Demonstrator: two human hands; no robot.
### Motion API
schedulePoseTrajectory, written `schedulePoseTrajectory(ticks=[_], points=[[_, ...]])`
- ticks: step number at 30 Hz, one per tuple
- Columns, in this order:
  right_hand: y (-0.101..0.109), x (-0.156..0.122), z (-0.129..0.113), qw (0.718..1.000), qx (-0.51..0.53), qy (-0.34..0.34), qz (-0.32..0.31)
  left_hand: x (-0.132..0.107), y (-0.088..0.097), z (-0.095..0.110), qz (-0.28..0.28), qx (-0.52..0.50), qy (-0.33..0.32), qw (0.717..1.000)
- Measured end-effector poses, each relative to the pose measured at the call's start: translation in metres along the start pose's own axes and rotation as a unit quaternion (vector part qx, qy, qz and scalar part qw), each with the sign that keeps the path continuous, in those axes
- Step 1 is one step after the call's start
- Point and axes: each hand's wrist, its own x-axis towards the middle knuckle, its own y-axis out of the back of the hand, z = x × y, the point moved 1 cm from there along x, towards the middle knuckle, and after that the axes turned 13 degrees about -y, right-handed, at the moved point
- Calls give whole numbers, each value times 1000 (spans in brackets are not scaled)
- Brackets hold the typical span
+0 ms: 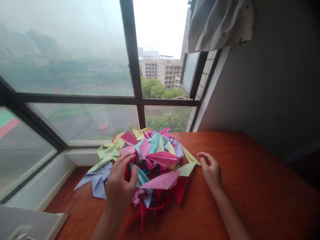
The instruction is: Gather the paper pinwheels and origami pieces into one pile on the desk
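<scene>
A heap of folded paper pieces (160, 181), origami-like with pointed wings, lies on the wooden tabletop in pink, teal, yellow, green, lilac and red. My left hand (121, 181) is at the heap's left side, thumb apart from the curved fingers; no held piece shows. On the other side, my right hand (211, 170) has loosely bent fingers with thumb and index close together, and nothing visible between them. Its fingertips are just beside the tip of a yellow folded piece (190, 155). A lilac-blue pinwheel-like piece (98, 185) lies left of my left hand. Red strips (142, 216) trail out at the heap's front.
The reddish-brown wooden table (260, 186) extends to the right. Behind it stand dark-framed windows (140, 101), with one pane swung outward. A pale curtain (220, 25) hangs at upper right beside a grey wall (280, 83). A white ledge (27, 220) juts in at lower left.
</scene>
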Motion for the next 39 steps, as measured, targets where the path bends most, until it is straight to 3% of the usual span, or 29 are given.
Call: schedulePoseTrajectory(ticks=[4, 6, 8, 11, 14, 19, 24, 30, 33, 39], points=[[9, -15, 35, 998, 13, -56, 10, -35, -16, 74, -48, -165, -42, 984], [7, -22, 40, 997, 25, -67, -11, -57, -39, 105, -153, -252, -105, 950], [4, -30, 39, 996, 33, -70, -45, -79, -65, 128, -289, -278, -200, 894], [1, -39, 34, 994, 16, -66, -86, -102, -95, 141, -386, -265, -215, 857], [2, -45, 29, 994, -2, -56, -96, -108, -104, 139, -392, -292, -156, 858], [1, -45, 26, 994, -41, -21, -96, -99, -94, 134, -355, -355, -55, 863], [-2, -42, 33, 996, 3, -64, -65, -96, -89, 138, -356, -360, -40, 861], [-4, -46, 25, 986, -18, 53, -160, -95, -87, 139, -353, -364, -11, 862], [-2, -48, 21, 977, 11, 50, -206, -94, -87, 138, -348, -362, -8, 865], [2, -48, 20, 979, 46, 16, -197, -95, -89, 138, -336, -376, -5, 864]])
